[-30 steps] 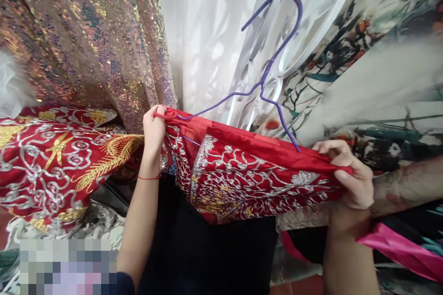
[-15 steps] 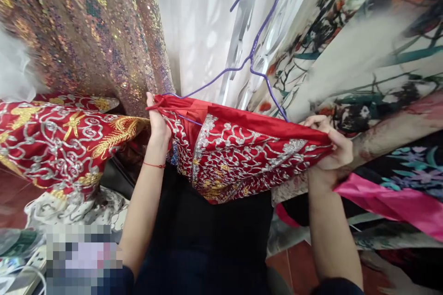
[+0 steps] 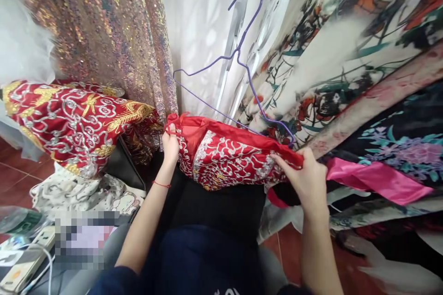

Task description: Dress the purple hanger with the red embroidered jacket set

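A red skirt (image 3: 235, 159), embroidered in silver and gold, is stretched by its plain red waistband between my hands. My left hand (image 3: 171, 145) is closed on the left end of the band, beside thin red ties. Thumb and fingers of my right hand (image 3: 308, 175) pinch the band's right end. Behind the skirt a purple wire hanger (image 3: 237, 50) stands hook up, its left corner free of the cloth. Its lower right corner meets the band near my right fingers; whether it is inside the cloth I cannot tell.
Another red embroidered garment (image 3: 76, 120) is spread at the left below a sequined cloth (image 3: 114, 27). Floral fabric (image 3: 332, 41) hangs at the right, above a bright pink satin strip (image 3: 377, 179). A power strip (image 3: 27, 258) and a plastic bottle (image 3: 20, 221) are at lower left.
The skirt's left end has come down off the hanger's left arm, baring that corner and the lower bar. My right hand has moved inward and now grips with thumb in front.
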Demonstrator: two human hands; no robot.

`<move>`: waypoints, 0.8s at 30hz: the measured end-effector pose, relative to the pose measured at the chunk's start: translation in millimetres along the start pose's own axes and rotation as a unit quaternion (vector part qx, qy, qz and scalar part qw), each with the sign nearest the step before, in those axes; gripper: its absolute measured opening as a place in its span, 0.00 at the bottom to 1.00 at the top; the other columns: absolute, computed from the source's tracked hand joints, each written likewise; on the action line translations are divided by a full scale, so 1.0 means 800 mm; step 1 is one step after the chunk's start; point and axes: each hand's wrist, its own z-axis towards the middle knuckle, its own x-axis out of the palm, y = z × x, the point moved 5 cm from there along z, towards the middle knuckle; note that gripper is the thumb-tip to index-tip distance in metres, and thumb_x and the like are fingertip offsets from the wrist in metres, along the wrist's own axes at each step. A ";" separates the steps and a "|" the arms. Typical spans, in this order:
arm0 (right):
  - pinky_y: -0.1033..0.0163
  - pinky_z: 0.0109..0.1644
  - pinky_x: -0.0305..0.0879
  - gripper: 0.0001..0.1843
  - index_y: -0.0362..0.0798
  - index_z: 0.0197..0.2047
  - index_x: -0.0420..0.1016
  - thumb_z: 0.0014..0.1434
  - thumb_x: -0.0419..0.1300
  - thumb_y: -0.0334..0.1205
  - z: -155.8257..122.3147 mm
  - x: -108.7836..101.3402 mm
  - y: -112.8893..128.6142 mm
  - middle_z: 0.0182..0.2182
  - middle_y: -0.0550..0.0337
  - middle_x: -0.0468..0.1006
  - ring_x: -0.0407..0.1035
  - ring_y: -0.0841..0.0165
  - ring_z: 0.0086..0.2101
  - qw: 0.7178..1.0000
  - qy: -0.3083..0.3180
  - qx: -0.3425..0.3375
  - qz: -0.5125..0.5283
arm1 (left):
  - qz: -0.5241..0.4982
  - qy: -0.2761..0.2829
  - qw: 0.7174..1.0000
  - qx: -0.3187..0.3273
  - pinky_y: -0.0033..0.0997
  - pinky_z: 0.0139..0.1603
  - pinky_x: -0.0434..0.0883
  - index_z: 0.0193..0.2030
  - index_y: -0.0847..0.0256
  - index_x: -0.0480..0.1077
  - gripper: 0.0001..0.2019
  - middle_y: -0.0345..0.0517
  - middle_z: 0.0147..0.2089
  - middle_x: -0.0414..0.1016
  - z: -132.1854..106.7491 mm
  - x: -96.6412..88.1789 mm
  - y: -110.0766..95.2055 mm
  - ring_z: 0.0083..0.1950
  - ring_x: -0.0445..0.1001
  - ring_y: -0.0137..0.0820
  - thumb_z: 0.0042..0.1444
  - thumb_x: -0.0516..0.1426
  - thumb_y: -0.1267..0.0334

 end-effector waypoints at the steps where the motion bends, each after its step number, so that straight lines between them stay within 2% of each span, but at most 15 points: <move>1: 0.65 0.25 0.56 0.29 0.52 0.26 0.60 0.51 0.65 0.68 -0.017 -0.008 0.010 0.17 0.69 0.62 0.59 0.72 0.18 1.000 0.005 0.014 -0.003 | 0.007 -0.004 1.000 0.013 0.26 0.33 0.66 0.27 0.59 0.61 0.28 0.36 0.25 0.64 -0.013 -0.001 -0.005 0.28 0.63 0.25 0.56 0.56 0.33; 3: 0.66 0.25 0.55 0.27 0.52 0.24 0.58 0.56 0.63 0.63 -0.047 -0.011 0.037 0.16 0.71 0.59 0.56 0.74 0.18 0.998 0.025 0.039 0.042 | 0.015 -0.004 0.999 0.045 0.27 0.38 0.68 0.29 0.59 0.64 0.26 0.38 0.27 0.68 -0.047 0.002 -0.022 0.30 0.66 0.26 0.58 0.56 0.36; 6: 0.68 0.26 0.55 0.23 0.51 0.26 0.58 0.62 0.61 0.56 -0.077 0.011 0.087 0.18 0.72 0.58 0.56 0.75 0.20 0.983 0.057 0.069 0.159 | 0.037 0.031 0.996 0.072 0.29 0.43 0.70 0.34 0.60 0.69 0.23 0.42 0.32 0.73 -0.114 0.014 -0.055 0.36 0.72 0.31 0.64 0.52 0.40; 9: 0.68 0.28 0.59 0.20 0.51 0.29 0.57 0.66 0.57 0.53 -0.086 0.044 0.142 0.20 0.71 0.62 0.59 0.75 0.22 0.951 0.107 0.059 0.284 | 0.041 0.094 0.993 0.063 0.34 0.50 0.72 0.43 0.61 0.71 0.22 0.47 0.38 0.78 -0.176 0.022 -0.079 0.46 0.77 0.37 0.68 0.49 0.44; 11: 0.67 0.31 0.62 0.16 0.52 0.34 0.59 0.67 0.56 0.52 -0.085 0.058 0.174 0.24 0.69 0.66 0.62 0.74 0.24 0.925 0.146 0.036 0.350 | 0.031 0.128 0.989 0.069 0.37 0.57 0.72 0.52 0.61 0.70 0.22 0.51 0.45 0.79 -0.196 0.019 -0.090 0.54 0.77 0.39 0.69 0.48 0.45; 13: 0.66 0.34 0.66 0.12 0.52 0.42 0.60 0.68 0.54 0.51 -0.084 0.065 0.202 0.29 0.66 0.71 0.67 0.72 0.27 0.887 0.201 -0.003 0.416 | 0.021 0.163 0.980 0.110 0.40 0.61 0.71 0.59 0.61 0.67 0.25 0.54 0.53 0.78 -0.197 0.009 -0.101 0.60 0.75 0.42 0.65 0.53 0.43; 15: 0.61 0.42 0.71 0.15 0.52 0.53 0.59 0.69 0.52 0.51 -0.082 0.068 0.228 0.37 0.60 0.76 0.73 0.68 0.34 0.838 0.265 -0.069 0.473 | 0.028 0.171 0.973 0.151 0.41 0.59 0.74 0.61 0.61 0.66 0.31 0.55 0.55 0.77 -0.183 -0.006 -0.110 0.56 0.78 0.42 0.57 0.61 0.43; 16: 0.58 0.48 0.72 0.18 0.52 0.58 0.57 0.70 0.51 0.51 -0.081 0.069 0.238 0.42 0.56 0.77 0.75 0.65 0.40 0.816 0.292 -0.107 0.487 | 0.038 0.161 0.973 0.161 0.39 0.55 0.76 0.60 0.62 0.68 0.31 0.55 0.53 0.78 -0.173 -0.015 -0.113 0.52 0.80 0.41 0.54 0.64 0.46; 18: 0.52 0.59 0.70 0.23 0.52 0.64 0.55 0.71 0.50 0.50 -0.077 0.077 0.252 0.48 0.53 0.77 0.75 0.62 0.49 0.791 0.328 -0.175 0.486 | 0.063 0.104 0.978 0.170 0.37 0.49 0.78 0.53 0.63 0.72 0.23 0.52 0.47 0.81 -0.152 -0.035 -0.120 0.44 0.81 0.37 0.54 0.66 0.52; 19: 0.51 0.60 0.69 0.22 0.52 0.65 0.55 0.71 0.49 0.48 -0.073 0.084 0.255 0.48 0.53 0.77 0.75 0.62 0.50 0.791 0.328 -0.200 0.477 | 0.072 0.074 0.978 0.180 0.36 0.48 0.78 0.48 0.63 0.74 0.18 0.51 0.45 0.81 -0.144 -0.045 -0.124 0.42 0.82 0.36 0.55 0.65 0.55; 21: 0.53 0.58 0.72 0.18 0.53 0.62 0.59 0.72 0.47 0.44 -0.060 0.096 0.255 0.47 0.54 0.77 0.76 0.64 0.49 0.818 0.272 -0.241 0.445 | 0.082 0.045 0.973 0.213 0.37 0.52 0.78 0.43 0.63 0.76 0.12 0.50 0.43 0.82 -0.132 -0.058 -0.133 0.44 0.82 0.37 0.54 0.64 0.59; 24: 0.52 0.54 0.74 0.17 0.52 0.59 0.60 0.68 0.52 0.38 -0.049 0.102 0.253 0.47 0.52 0.75 0.74 0.62 0.49 0.878 0.084 -0.322 0.345 | 0.073 0.037 0.967 0.240 0.35 0.50 0.78 0.42 0.62 0.77 0.13 0.50 0.43 0.83 -0.119 -0.071 -0.139 0.45 0.82 0.37 0.50 0.66 0.61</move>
